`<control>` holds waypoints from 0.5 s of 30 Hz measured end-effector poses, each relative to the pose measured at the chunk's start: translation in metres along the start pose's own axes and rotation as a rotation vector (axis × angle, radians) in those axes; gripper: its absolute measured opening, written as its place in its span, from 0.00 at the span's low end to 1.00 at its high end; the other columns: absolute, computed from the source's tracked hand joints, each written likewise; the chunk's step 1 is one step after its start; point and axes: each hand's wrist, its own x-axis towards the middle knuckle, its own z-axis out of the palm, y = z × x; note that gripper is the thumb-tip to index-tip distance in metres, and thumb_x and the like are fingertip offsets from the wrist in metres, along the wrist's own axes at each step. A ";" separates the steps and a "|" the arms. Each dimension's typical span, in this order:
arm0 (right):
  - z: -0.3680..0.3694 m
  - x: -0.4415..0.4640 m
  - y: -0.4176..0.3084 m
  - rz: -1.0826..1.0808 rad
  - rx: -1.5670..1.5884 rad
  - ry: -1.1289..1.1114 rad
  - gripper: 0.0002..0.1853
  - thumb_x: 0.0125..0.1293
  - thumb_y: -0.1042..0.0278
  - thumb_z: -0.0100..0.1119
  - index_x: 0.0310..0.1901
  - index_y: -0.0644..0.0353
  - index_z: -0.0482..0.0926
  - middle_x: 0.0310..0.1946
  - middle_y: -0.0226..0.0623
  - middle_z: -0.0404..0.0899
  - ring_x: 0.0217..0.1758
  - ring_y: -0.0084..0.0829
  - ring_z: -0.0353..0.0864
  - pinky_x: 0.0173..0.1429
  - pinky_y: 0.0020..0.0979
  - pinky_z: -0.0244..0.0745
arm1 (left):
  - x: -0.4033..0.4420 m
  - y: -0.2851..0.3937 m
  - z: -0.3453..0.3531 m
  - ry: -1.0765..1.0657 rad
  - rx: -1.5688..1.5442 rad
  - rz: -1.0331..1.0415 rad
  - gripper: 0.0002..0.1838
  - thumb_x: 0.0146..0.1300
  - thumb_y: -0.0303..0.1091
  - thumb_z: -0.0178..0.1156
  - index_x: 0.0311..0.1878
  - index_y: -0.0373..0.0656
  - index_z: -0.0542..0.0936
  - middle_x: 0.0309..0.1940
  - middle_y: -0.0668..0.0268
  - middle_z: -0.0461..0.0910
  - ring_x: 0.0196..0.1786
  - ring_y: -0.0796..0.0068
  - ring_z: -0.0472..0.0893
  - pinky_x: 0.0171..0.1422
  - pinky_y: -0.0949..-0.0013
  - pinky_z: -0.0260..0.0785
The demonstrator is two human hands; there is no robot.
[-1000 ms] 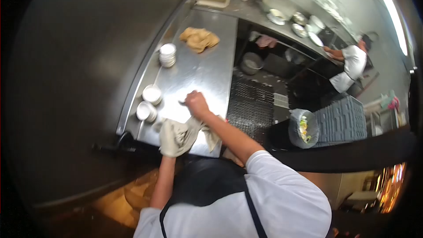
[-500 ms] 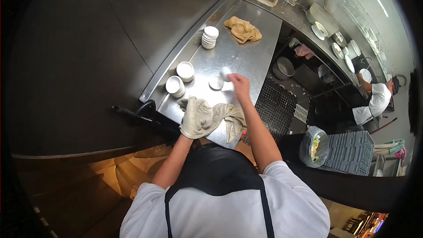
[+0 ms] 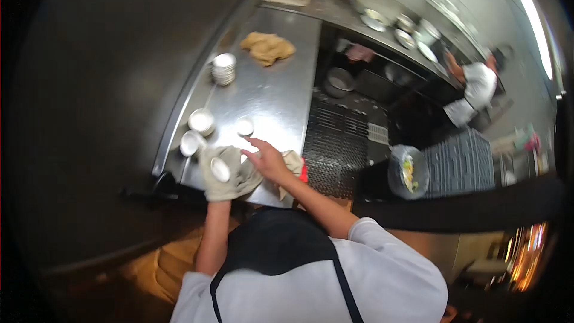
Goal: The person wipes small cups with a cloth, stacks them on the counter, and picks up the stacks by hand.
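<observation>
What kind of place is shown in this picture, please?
Probably the dishwashing area of a restaurant kitchen: small white dishes stand stacked on a steel counter, a lined bin holds what look like food scraps, and grey crates stand beside it.

On or above the table are three bowl stacks, two loose bowls and two cloths.

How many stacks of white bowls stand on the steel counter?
3: the far stack near the tan cloth, the middle stack, and the nearest stack beside the greyish cloth.
</observation>
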 end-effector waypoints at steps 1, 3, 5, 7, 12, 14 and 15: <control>-0.005 -0.005 0.003 -0.052 -0.163 0.054 0.31 0.69 0.51 0.70 0.67 0.60 0.79 0.58 0.51 0.84 0.58 0.48 0.84 0.62 0.44 0.79 | -0.007 0.003 -0.001 0.037 -0.170 -0.070 0.32 0.78 0.59 0.46 0.51 0.34 0.81 0.31 0.62 0.82 0.29 0.69 0.82 0.31 0.70 0.75; -0.010 -0.025 0.020 -0.140 -0.425 0.126 0.30 0.65 0.51 0.72 0.63 0.62 0.80 0.61 0.56 0.80 0.61 0.56 0.79 0.65 0.48 0.76 | -0.005 0.000 -0.004 0.160 -0.329 -0.084 0.34 0.78 0.58 0.46 0.53 0.30 0.80 0.29 0.57 0.83 0.24 0.65 0.81 0.25 0.66 0.75; -0.016 -0.050 0.035 -0.162 -0.434 -0.117 0.28 0.63 0.52 0.72 0.60 0.58 0.83 0.60 0.56 0.79 0.63 0.58 0.78 0.65 0.49 0.75 | -0.002 -0.002 -0.013 0.050 -0.425 -0.060 0.27 0.77 0.53 0.49 0.50 0.32 0.79 0.33 0.55 0.83 0.30 0.63 0.82 0.32 0.66 0.79; -0.002 -0.063 0.057 -0.228 -0.560 -0.304 0.22 0.64 0.56 0.71 0.57 0.57 0.85 0.52 0.50 0.83 0.57 0.53 0.82 0.60 0.47 0.78 | 0.001 -0.004 -0.023 -0.055 -0.455 -0.038 0.24 0.76 0.50 0.51 0.50 0.33 0.78 0.37 0.54 0.84 0.36 0.61 0.83 0.37 0.66 0.81; -0.004 -0.052 -0.006 -0.217 -0.002 0.012 0.14 0.65 0.66 0.68 0.51 0.58 0.85 0.41 0.43 0.84 0.44 0.47 0.85 0.51 0.43 0.81 | -0.017 0.009 0.011 0.196 -0.182 0.057 0.27 0.75 0.51 0.52 0.58 0.35 0.79 0.45 0.55 0.83 0.44 0.62 0.84 0.45 0.60 0.81; -0.021 -0.037 -0.054 -0.429 0.011 0.031 0.15 0.63 0.67 0.69 0.52 0.57 0.84 0.41 0.43 0.83 0.43 0.46 0.85 0.51 0.42 0.81 | -0.009 -0.006 -0.007 0.192 -0.341 -0.087 0.22 0.79 0.50 0.50 0.58 0.41 0.79 0.46 0.60 0.82 0.48 0.63 0.84 0.52 0.60 0.81; -0.025 -0.026 -0.072 -0.610 -0.059 0.039 0.16 0.62 0.68 0.69 0.53 0.57 0.84 0.40 0.42 0.82 0.43 0.45 0.85 0.50 0.41 0.81 | 0.001 -0.037 -0.040 -0.026 -0.405 0.003 0.21 0.83 0.48 0.46 0.57 0.42 0.79 0.48 0.59 0.82 0.53 0.63 0.84 0.58 0.61 0.79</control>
